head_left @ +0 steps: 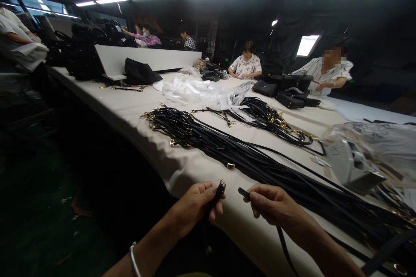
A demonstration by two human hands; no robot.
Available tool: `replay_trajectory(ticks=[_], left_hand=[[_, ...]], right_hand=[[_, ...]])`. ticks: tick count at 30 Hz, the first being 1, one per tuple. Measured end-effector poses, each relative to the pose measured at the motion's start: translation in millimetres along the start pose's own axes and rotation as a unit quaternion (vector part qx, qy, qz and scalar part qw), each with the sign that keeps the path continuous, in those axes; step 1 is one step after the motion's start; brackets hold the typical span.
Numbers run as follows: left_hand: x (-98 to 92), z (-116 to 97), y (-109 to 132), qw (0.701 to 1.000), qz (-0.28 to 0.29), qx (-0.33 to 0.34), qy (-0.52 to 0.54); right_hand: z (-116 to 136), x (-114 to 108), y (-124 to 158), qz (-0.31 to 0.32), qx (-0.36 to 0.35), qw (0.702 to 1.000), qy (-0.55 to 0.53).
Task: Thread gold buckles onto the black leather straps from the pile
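My left hand is closed around a short black strap end with a gold buckle standing up from the fingers. Across a small gap, my right hand pinches the rounded tip of a black strap. That strap's length hangs down below my right wrist. The tip and the buckle are apart. Just beyond both hands lies a long bundle of black straps with gold buckles and clasps. Whether the two held pieces belong to one strap is hidden.
Past the bundle lie a coiled pile of straps and crumpled clear plastic. A white dispenser-like object stands at right. Black bags sit near two seated people. The table's cloth edge drops off at left.
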State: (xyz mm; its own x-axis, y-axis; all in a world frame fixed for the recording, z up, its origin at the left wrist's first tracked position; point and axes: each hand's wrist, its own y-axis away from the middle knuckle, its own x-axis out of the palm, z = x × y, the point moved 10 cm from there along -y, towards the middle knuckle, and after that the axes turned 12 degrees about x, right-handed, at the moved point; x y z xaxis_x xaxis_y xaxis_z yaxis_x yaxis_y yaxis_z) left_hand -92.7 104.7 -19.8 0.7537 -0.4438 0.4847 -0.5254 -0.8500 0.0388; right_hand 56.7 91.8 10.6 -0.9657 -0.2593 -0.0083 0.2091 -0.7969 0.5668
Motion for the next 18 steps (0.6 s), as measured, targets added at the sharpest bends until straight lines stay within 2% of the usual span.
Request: replay_trajectory(ticks=[6,11,14,16,18], left_hand=[[7.5,2,1,0.995,-0.021,0.020,0.095],[14.2,3,4,0.992,-0.009,0.045,0.116],[12.0,-5,6,0.995,-0.003,0.087,0.051],[10.6,-16,7,0.991,0.001,0.127,-0.052],[9.9,-30,9,0.970,-0.006,0.173,-0.169]], right_hand=[[-16,27,-2,0.017,0.017,1.000,-0.018],[-24,34,-6,0.020,0.015,0.998,-0.061],[-24,37,-7,0.029,0.005,0.997,-0.077],[-22,41,-7,0.034,-0.008,0.997,-0.074],[-18,45,-7,0.038,-0.023,0.996,-0.072]])
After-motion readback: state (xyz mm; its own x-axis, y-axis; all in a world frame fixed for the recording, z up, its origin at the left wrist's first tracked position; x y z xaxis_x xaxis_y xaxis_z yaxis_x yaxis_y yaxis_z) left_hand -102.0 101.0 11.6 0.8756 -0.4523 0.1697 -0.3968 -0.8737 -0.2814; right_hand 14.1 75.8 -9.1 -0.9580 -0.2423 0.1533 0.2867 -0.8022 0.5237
